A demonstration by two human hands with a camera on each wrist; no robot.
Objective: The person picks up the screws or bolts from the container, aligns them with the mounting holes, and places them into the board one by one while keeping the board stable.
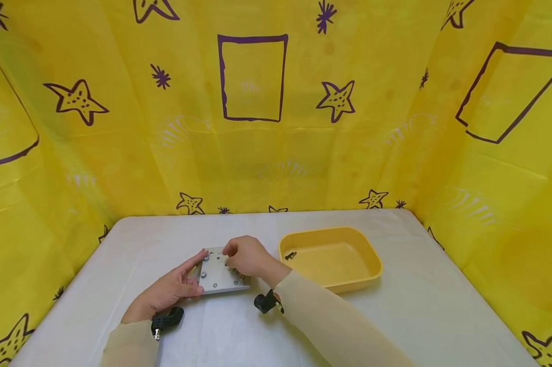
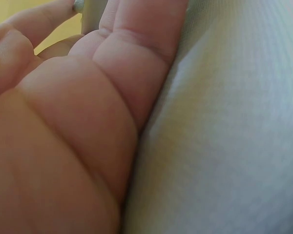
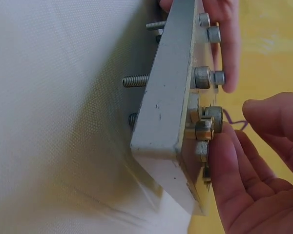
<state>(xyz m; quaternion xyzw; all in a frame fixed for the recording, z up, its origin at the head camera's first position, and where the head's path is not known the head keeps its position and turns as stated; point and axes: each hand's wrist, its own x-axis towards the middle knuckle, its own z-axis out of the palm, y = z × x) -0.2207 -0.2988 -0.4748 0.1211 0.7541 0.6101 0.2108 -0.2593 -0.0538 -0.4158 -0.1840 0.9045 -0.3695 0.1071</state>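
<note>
A grey metal plate lies near the middle of the table, tilted up off the cloth in the right wrist view. Several socket-head bolts stand in its face, and threaded ends poke out of the underside. My left hand grips the plate along its left edge, fingers at the far corner and thumb at the near one. Over the plate's right half is my right hand. Its thumb and fingers are parted beside the bolt heads, with nothing seen between them; whether a fingertip touches a bolt is unclear.
To the right of the plate stands a yellow plastic tray with a few small dark bolts at its left end. A white cloth covers the table. Yellow patterned curtains enclose the back and both sides.
</note>
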